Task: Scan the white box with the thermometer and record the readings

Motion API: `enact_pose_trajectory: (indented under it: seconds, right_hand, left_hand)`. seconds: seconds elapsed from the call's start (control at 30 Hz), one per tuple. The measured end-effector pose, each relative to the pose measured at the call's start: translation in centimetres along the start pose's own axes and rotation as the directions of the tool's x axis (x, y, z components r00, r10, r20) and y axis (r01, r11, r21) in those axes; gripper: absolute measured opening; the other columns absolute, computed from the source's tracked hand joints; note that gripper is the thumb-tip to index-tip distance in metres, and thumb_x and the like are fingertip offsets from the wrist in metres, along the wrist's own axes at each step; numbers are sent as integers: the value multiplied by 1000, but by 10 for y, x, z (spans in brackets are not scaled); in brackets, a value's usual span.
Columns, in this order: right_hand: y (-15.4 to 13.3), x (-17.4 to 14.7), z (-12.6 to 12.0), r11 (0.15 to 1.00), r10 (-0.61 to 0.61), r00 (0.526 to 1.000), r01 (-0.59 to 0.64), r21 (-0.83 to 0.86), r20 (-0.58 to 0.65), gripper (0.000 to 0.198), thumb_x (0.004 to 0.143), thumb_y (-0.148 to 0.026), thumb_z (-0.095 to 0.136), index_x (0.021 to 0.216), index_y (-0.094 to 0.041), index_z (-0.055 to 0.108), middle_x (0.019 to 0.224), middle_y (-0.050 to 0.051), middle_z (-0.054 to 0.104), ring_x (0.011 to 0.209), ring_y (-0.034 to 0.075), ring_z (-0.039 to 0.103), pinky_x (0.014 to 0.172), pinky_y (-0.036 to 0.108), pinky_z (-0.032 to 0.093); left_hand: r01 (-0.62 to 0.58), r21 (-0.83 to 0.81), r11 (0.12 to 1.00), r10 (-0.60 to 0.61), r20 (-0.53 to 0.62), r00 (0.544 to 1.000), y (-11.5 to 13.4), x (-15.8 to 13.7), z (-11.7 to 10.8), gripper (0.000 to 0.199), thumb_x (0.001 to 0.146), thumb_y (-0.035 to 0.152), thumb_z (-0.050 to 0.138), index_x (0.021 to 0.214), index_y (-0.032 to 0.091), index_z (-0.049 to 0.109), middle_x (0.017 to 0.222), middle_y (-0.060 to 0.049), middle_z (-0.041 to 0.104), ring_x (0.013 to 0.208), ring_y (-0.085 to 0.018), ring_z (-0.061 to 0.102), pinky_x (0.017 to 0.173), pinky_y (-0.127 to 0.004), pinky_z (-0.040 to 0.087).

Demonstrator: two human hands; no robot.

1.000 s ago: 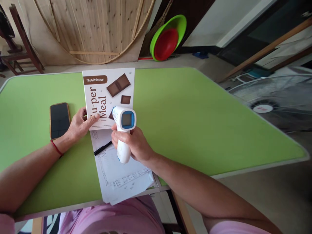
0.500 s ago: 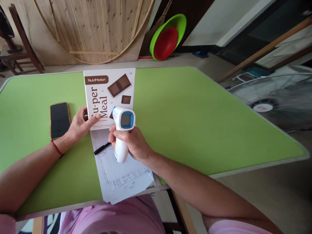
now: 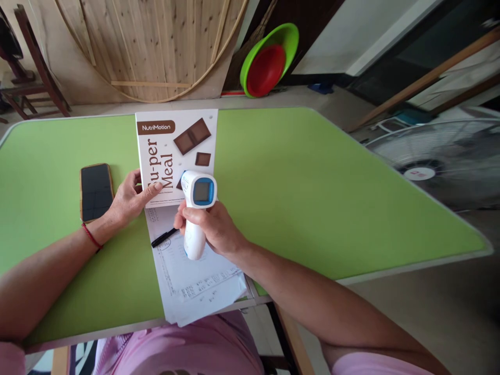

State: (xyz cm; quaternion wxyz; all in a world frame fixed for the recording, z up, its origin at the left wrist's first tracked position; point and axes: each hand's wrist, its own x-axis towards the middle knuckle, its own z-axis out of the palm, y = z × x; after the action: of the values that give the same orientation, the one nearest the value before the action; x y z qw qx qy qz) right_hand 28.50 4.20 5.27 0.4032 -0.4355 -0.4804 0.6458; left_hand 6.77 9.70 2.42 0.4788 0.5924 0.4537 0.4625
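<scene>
My left hand (image 3: pixel 130 199) grips the lower left edge of a white box (image 3: pixel 160 156) printed "NutriMotion", its thumb on the front and the fingers behind. Pictures of chocolate pieces cover the box's face, which stands up toward me. In my right hand (image 3: pixel 214 226) is a white and blue infrared thermometer (image 3: pixel 194 239), held by its handle. Its small grey screen faces me, and its head covers the lower right corner of the box. Under it lie handwritten papers (image 3: pixel 203 291) with a black pen (image 3: pixel 164 237) on top.
A phone in a brown case (image 3: pixel 96 191) lies left of my left hand on the green table (image 3: pixel 320 198). Beyond the table's right edge stands a fan (image 3: pixel 420 173). Green and red basins (image 3: pixel 266 70) lean at the back beside a round wooden panel (image 3: pixel 156 47).
The box has shifted very slightly to the right. Both hands keep their holds, and the thermometer stays in nearly the same place.
</scene>
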Motion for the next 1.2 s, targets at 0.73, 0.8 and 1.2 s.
enact_pose_trajectory:
  seconds: [0.73,0.8,1.2]
  right_hand:
    - [-1,1,2,1000,-28,1000,28,9,-10,23,72,-44,76,78,-23,66,66,-2,66,59,14,54,58,33,44]
    - [-2,1,2,1000,-21,1000,21,11,-14,25,71,-44,76,80,-24,65,64,-3,64,59,14,53,57,33,43]
    - [-4,2,2,1000,5,1000,-5,-21,0,26,70,-43,74,81,-24,62,62,-4,62,57,14,52,57,33,43]
  left_hand:
    - [-3,24,1000,3,-15,1000,-2,2,-1,55,85,62,89,114,20,69,124,-15,78,105,-35,77,79,-48,67]
    - [-17,17,1000,17,-13,1000,-4,2,-2,53,85,60,89,116,21,69,125,-14,78,104,-34,77,78,-47,67]
    - [62,44,997,-60,-43,997,14,-2,5,70,76,73,89,114,19,66,125,-15,76,111,-37,75,86,-50,66]
